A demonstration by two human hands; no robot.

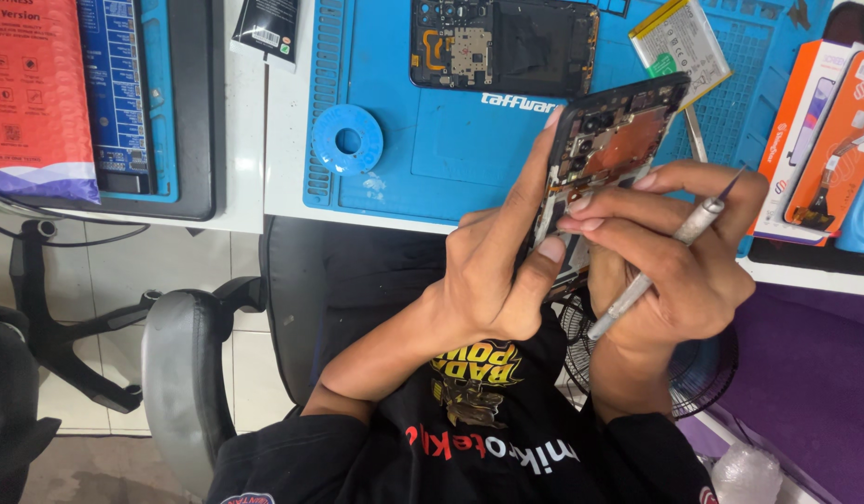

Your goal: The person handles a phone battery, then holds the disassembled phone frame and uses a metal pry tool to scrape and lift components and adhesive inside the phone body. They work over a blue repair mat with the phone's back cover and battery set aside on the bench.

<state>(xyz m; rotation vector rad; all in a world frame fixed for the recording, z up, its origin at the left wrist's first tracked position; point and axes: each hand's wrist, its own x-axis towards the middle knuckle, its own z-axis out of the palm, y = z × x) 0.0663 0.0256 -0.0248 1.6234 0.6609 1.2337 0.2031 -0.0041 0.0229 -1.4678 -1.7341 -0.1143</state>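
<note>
My left hand (493,271) grips an opened black phone (611,140) by its left edge, with the circuit boards and a copper-coloured plate showing, held tilted above the table's front edge. My right hand (679,257) rests against the phone's right side, fingertips touching its lower part, and holds a thin metal tool (670,250) across the palm with its pointed tip up to the right.
A blue work mat (432,149) carries a second opened phone body (502,42), a flat battery (679,39) and a blue tape roll (347,140). Orange boxes (824,131) stand at right, a red packet (31,93) at left, a chair armrest (180,373) below.
</note>
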